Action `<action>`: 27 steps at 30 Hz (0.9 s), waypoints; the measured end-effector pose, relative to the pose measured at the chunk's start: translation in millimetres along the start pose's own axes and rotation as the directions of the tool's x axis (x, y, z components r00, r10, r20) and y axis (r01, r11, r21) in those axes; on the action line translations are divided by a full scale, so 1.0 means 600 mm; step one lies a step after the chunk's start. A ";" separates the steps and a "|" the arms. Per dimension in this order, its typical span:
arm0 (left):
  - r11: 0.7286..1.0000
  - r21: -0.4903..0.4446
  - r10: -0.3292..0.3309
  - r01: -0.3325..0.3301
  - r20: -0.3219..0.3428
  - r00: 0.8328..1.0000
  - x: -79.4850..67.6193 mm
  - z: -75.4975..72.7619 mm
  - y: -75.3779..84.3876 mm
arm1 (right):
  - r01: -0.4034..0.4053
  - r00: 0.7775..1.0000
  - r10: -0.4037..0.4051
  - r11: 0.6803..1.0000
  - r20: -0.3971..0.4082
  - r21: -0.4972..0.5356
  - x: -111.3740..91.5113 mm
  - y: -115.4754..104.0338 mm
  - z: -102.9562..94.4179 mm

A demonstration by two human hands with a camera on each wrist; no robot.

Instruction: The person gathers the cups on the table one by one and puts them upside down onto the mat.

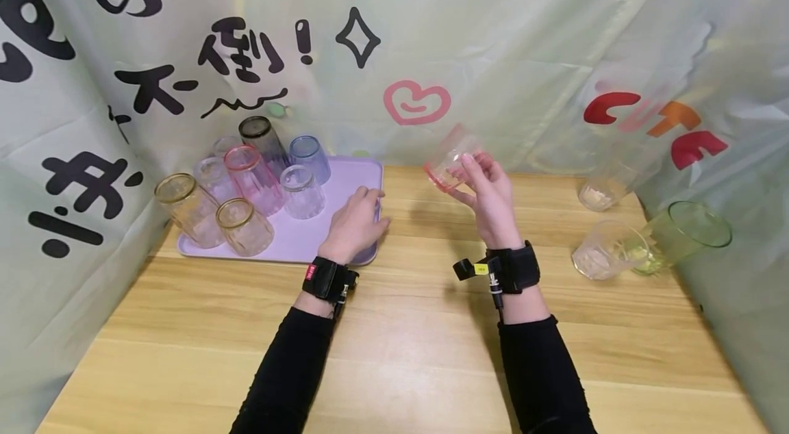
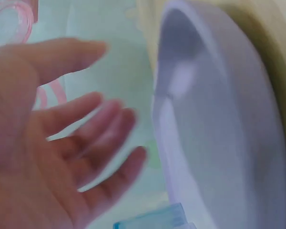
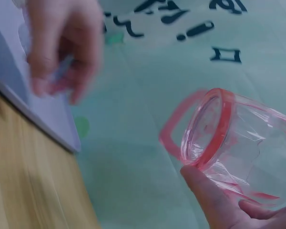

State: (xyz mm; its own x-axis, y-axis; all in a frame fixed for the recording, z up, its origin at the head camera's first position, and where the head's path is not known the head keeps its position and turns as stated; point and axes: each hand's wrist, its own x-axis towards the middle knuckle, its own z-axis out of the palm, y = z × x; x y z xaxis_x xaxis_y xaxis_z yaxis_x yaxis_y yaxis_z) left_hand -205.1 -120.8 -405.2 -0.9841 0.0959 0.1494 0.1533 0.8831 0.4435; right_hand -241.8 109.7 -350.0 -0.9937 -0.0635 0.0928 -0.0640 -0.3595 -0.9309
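My right hand [image 1: 493,198] holds a clear glass [image 1: 452,155] tilted in the air above the table, right of the tray. A pinkish-red band circles one end of this glass [image 3: 252,148], and in the right wrist view the fingers grip its side. My left hand [image 1: 356,223] hovers over the right end of the lilac tray [image 1: 345,177] with nothing in it. Its fingers are loosely bent and apart in the left wrist view. Several glasses crowd the tray's left and middle, among them a pink one [image 1: 255,181], a blue one [image 1: 310,161] and an amber-rimmed one [image 1: 245,228].
At the table's right side stand a green glass [image 1: 687,235], a short clear glass [image 1: 607,252] and another clear glass [image 1: 600,194]. A pale printed cloth [image 1: 493,44] hangs behind and at both sides of the wooden table [image 1: 407,352].
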 end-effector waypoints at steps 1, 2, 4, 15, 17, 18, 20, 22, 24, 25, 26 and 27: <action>0.999 -0.025 0.026 -0.027 -0.052 0.998 0.001 -0.001 0.002 | 0.004 1.000 -0.004 1.000 0.010 -0.003 -0.002 0.001 0.005; 0.997 -0.052 0.054 -0.060 -0.106 0.993 0.002 -0.002 0.004 | 0.008 1.000 -0.008 1.000 0.021 -0.002 -0.004 0.001 0.010; 0.985 -0.105 0.110 -0.135 -0.216 0.970 0.005 -0.004 0.010 | 0.011 0.999 -0.011 1.000 0.042 0.002 -0.008 0.003 0.020; 0.835 -0.277 0.307 -0.476 -0.483 0.820 0.008 -0.022 0.052 | -0.053 0.984 0.042 0.997 0.173 0.060 -0.030 0.018 0.062; 0.814 -0.271 0.337 -0.514 -0.501 0.797 0.008 -0.023 0.059 | -0.083 0.978 0.065 0.993 0.199 0.084 -0.034 0.021 0.067; 0.805 -0.267 0.350 -0.531 -0.508 0.787 0.008 -0.023 0.061 | -0.099 0.975 0.077 0.991 0.211 0.093 -0.036 0.022 0.070; 0.786 -0.258 0.375 -0.561 -0.523 0.765 0.008 -0.024 0.065 | -0.121 0.969 0.094 0.987 0.230 0.107 -0.039 0.023 0.073; 0.776 -0.249 0.389 -0.580 -0.536 0.749 0.009 -0.026 0.067 | -0.135 0.964 0.104 0.984 0.244 0.114 -0.041 0.024 0.076; 0.766 -0.239 0.397 -0.596 -0.554 0.732 0.009 -0.028 0.068 | -0.140 0.960 0.105 0.983 0.260 0.119 -0.042 0.025 0.077; 0.761 -0.236 0.401 -0.605 -0.563 0.723 0.009 -0.028 0.069 | -0.142 0.958 0.106 0.983 0.266 0.119 -0.043 0.025 0.077; 0.755 -0.231 0.405 -0.614 -0.572 0.713 0.009 -0.029 0.069 | -0.145 0.956 0.108 0.982 0.272 0.119 -0.044 0.026 0.077; 0.749 -0.228 0.408 -0.621 -0.580 0.705 0.009 -0.030 0.069 | -0.146 0.954 0.109 0.982 0.279 0.117 -0.044 0.027 0.078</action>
State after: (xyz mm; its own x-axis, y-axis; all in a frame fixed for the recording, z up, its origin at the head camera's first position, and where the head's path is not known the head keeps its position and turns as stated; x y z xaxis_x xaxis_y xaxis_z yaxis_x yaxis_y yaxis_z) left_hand -202.6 -91.8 -369.8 -0.5795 0.1613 0.7989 0.7469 0.4974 0.4414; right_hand -212.4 62.2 -350.9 -0.9293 -0.3594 0.0857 0.0932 -0.4526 -0.8868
